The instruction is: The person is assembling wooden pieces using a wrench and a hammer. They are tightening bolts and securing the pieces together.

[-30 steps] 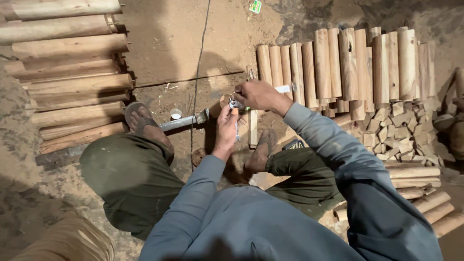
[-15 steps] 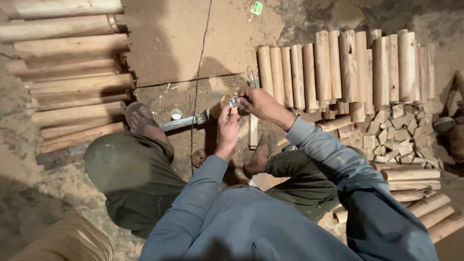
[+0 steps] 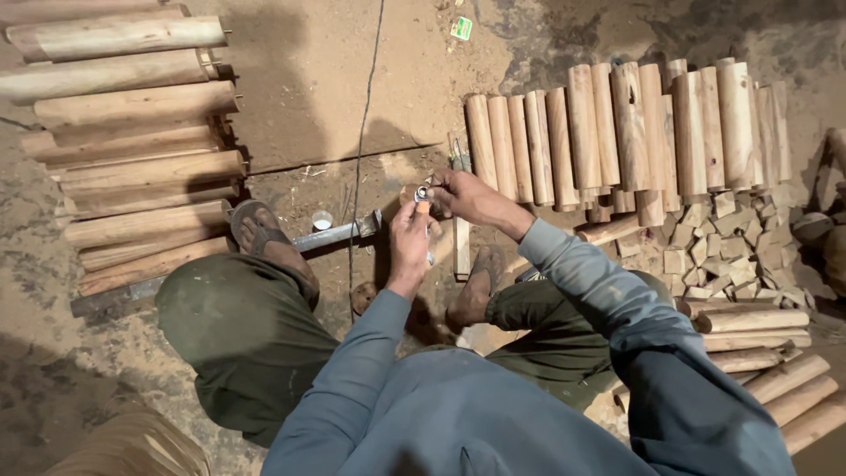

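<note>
Your left hand keeps a clenched grip on a small orange-handled tool, its metal tip at 12 o'clock; your right hand pinches the same tip from 2 o'clock. Below lies a dusty workshop floor, with stacked round wooden logs at 9 o'clock, a row of wooden billets at 2 o'clock, and a metal hammer at your sandalled foot.

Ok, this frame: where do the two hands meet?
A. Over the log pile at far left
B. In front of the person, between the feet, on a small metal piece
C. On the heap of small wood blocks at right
B: the left hand and right hand pinch a small metal piece above the ground, between the two feet.
</note>
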